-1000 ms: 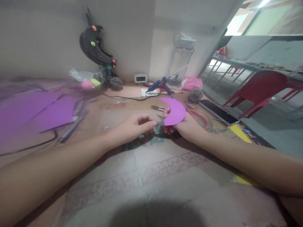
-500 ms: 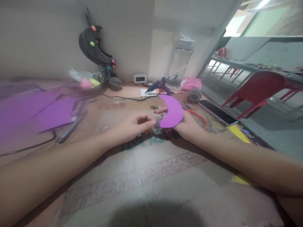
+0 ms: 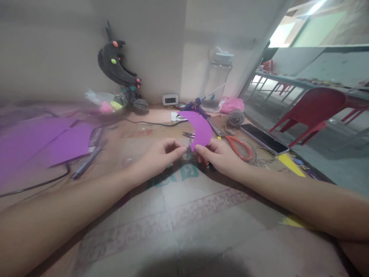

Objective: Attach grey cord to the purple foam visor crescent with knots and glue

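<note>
A purple paper crescent (image 3: 201,129) stands up between my hands, its upper tip pointing left. My right hand (image 3: 223,156) is closed on its lower end, thumb in front. Close by on the left, the thumb and forefinger of my left hand (image 3: 170,152) are pinched together beside the crescent's lower tip. A thin loop of grey yarn (image 3: 190,142) shows at those fingertips, partly hidden and blurred. Orange-handled scissors (image 3: 240,148) lie beyond my right hand, and the tips of a metal tool (image 3: 188,134) show behind the crescent.
A blue glue gun (image 3: 194,105), a small clock (image 3: 170,99), a clear bottle (image 3: 218,79) and a yarn ball (image 3: 235,118) stand along the back. A phone (image 3: 263,138) lies at the right edge. Purple sheets (image 3: 69,142) and a pen (image 3: 86,161) lie left. A black crescent ornament (image 3: 111,63) leans on the wall.
The crescent has moved left and turned, its lower end now under my right thumb. My right hand has turned so its thumb shows in front. My left hand stays pinched in nearly the same place.
</note>
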Available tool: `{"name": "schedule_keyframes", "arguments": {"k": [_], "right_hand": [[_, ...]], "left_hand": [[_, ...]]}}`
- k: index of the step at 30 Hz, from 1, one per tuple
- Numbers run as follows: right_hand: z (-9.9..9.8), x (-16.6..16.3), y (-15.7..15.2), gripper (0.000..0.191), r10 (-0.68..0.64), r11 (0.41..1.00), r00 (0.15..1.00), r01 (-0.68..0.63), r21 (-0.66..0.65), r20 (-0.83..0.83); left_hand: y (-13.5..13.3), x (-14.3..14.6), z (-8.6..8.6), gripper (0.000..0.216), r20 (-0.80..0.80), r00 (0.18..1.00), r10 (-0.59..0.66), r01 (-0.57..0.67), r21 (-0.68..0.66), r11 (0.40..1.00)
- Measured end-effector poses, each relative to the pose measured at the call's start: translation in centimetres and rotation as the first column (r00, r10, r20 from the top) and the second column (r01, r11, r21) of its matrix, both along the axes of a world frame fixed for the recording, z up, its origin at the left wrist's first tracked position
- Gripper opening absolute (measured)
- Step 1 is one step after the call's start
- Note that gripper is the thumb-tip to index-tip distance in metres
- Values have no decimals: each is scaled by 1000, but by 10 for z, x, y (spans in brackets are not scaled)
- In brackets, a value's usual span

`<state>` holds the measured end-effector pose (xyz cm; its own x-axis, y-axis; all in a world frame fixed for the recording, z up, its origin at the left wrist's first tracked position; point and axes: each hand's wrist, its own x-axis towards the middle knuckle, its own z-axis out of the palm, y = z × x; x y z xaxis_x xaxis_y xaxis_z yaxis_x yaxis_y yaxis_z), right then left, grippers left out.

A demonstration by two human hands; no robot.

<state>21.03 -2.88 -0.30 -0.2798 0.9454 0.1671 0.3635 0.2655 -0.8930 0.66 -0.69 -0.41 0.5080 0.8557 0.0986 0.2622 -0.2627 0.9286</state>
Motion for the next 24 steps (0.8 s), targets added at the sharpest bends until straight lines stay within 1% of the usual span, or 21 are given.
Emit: {"name": "schedule_keyframes", "arguments": {"k": [3, 8, 13, 18, 21, 24], "right_hand": [[2, -2, -2, 33, -1, 1000, 1000, 1, -17, 23], [6, -1, -3, 34, -12, 1000, 1000, 12, 9, 4], [2, -1, 0, 33, 14, 1000, 1000, -14, -13, -19], [-1, -1, 1, 32, 11, 1000, 1000, -11, -6, -21], [0, -1, -1, 29, 42, 999, 999, -42, 10, 4], [0, -2, -2, 28, 55, 998, 996, -57, 36, 67]], "left_hand": [[-1, 1, -1, 27, -20, 999, -44, 44, 3, 999], [-1, 1, -3, 29, -59, 997, -59, 62, 56, 996], [-4, 1, 0, 28, -84, 995, -55, 59, 46, 997], [-4, 1, 0, 31, -132, 989, -70, 82, 93, 992], [-1, 1, -3, 34, -83, 992, -91, 98, 77, 992], [3, 0, -5, 32, -2, 997, -77, 77, 38, 996]]}}
